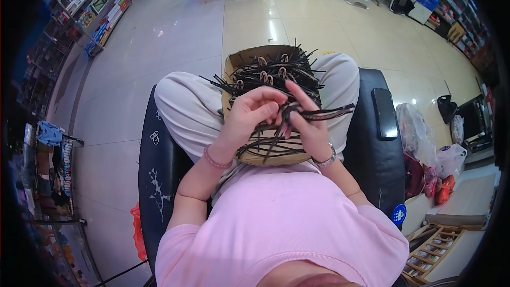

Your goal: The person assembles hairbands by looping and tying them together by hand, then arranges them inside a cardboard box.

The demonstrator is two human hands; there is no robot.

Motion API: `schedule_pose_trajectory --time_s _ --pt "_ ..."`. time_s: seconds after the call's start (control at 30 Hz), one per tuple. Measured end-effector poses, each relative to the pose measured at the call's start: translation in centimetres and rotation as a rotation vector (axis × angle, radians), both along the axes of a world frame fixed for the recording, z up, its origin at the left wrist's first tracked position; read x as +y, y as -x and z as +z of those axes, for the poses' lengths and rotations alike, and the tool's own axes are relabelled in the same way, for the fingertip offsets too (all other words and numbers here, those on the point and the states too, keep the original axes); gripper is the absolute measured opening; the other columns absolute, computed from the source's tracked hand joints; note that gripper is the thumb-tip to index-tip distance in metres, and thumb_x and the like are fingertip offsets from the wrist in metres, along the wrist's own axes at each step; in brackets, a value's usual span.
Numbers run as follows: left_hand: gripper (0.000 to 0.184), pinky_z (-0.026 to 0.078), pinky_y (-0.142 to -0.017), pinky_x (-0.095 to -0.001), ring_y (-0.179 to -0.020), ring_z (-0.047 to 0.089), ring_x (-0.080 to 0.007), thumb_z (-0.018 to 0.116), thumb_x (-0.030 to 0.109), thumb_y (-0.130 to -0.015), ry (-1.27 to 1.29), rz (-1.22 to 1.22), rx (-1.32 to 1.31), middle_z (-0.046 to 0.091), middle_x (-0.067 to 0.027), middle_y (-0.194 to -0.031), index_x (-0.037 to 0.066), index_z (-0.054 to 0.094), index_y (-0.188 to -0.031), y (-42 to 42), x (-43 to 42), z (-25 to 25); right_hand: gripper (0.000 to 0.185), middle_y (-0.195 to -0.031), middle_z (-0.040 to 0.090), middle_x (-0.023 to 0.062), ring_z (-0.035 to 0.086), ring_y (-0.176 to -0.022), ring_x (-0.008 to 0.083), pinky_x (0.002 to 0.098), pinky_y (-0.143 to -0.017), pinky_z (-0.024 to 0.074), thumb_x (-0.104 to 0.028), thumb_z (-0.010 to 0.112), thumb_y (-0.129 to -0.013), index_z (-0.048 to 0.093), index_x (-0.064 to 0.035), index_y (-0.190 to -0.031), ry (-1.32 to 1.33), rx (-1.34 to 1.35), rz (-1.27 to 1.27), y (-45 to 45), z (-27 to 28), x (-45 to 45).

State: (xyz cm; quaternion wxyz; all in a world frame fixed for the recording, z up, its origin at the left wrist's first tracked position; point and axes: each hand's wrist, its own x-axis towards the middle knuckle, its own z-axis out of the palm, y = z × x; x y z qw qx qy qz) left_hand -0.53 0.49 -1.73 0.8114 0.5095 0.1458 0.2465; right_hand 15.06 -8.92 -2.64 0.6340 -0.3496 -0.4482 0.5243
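Here I am, balancing the cardboard box (229,70) on my lap, and both my hands are working above it. My right hand (313,132) is half closing around a bundle of dark strips (330,112), thumb pressing on it, index finger pointing out; the loose ends are sticking out over the box's right edge. My left hand (249,110) is curling in beside it, thumb and fingertips coming close together; whether they're gripping a strip, I can't tell.

Below, more thin strips (265,146) are lying across the box's near edge. Towards the far edge a dark tangle (300,66) is heaping up, ends poking past the far right corner, with small oval pieces (263,76) showing among it. Over on the right armrest (372,165), a phone (385,114) is lying near the outer edge; white loops (154,137) are resting on the left armrest (150,162).
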Motion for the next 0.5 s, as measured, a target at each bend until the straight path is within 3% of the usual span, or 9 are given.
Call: schedule_pose_trajectory --time_s 0.13,0.33,0.5 --pt "0.018 0.041 -0.06 -0.0186 -0.07 0.052 -0.009 0.061 -0.003 -0.088 -1.004 0.619 0.066 0.058 -0.0034 -0.087 -0.001 0.069 -0.104 -1.6 -2.1 -0.4 0.062 -0.083 0.064 0.0097 0.056 -0.065 0.0115 0.0193 -0.054 0.0486 0.001 0.053 -0.09 0.035 -0.0039 -0.148 0.011 0.108 -0.184 0.0 0.1 0.5" --pt "0.014 0.04 -0.057 -0.0182 -0.067 0.051 -0.0086 0.064 0.0 -0.089 -0.879 0.658 0.167 0.059 -0.0019 -0.085 0.001 0.072 -0.101 -2.2 -3.2 -1.2 0.061 -0.085 0.065 0.0112 0.058 -0.069 0.0129 0.0201 -0.056 0.0497 0.001 0.052 -0.091 0.033 -0.0043 -0.149 0.024 -0.043 -0.129 0.3 -0.8 0.7" --pt "0.012 0.038 -0.053 -0.0173 -0.061 0.048 -0.0082 0.065 0.007 -0.092 -0.676 0.707 0.025 0.06 -0.0028 -0.079 0.001 0.073 -0.098 -1.7 -1.6 0.3 0.062 -0.088 0.066 0.0114 0.058 -0.069 0.0132 0.0207 -0.057 0.0501 0.003 0.051 -0.091 0.033 -0.005 -0.15 0.02 -0.026 -0.088 0.3 -0.8 0.6"
